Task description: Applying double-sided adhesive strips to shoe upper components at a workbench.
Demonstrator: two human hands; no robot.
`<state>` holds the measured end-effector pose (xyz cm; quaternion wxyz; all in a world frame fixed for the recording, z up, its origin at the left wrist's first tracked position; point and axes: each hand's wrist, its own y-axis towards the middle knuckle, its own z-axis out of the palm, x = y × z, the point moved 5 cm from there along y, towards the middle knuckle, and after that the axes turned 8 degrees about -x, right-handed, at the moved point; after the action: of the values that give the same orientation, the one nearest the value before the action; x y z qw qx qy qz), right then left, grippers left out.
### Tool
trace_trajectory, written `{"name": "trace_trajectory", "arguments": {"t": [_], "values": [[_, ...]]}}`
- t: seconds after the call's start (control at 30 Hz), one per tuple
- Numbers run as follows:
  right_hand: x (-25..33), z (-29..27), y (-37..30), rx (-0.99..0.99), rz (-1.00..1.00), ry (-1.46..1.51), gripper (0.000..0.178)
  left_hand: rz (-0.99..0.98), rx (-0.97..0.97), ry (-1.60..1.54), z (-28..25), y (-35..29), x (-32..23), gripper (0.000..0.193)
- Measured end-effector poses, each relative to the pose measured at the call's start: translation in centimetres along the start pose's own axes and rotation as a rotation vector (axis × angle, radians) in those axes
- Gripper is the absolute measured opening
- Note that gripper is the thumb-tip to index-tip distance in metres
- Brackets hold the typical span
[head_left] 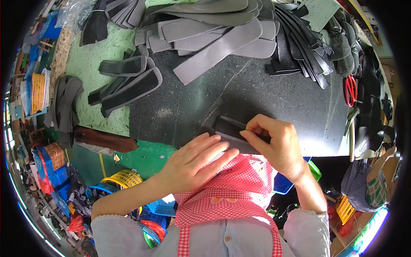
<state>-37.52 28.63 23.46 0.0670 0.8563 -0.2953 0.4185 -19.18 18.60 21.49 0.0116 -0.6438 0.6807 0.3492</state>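
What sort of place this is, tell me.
Likely a workshop or factory: grey strips are piled on the worktable, the right hand pinches a dark strip, and plastic baskets stand nearby.

Strip [231,127] between hands [276,139], piled strips [220,51] beyond

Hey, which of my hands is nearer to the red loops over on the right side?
Right. Your right hand, pinching a dark strip, is left of the red loops and nearer you; your left hand is farther left, near the strip's left end.
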Motion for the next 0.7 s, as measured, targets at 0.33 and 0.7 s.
{"name": "trace_trajectory", "arguments": {"t": [0.33,0.7], "values": [[-0.7,-5.7,-4.2,-0.053,0.251,-0.049,0.022,-0.087,0.162,0.292,1.3,0.5,-0.6,0.060],[-4.8,-5.7,-5.3,-0.107,0.284,-0.235,0.031,-0.074,0.140,0.313,0.6,2.1,-1.1,0.059]]}}
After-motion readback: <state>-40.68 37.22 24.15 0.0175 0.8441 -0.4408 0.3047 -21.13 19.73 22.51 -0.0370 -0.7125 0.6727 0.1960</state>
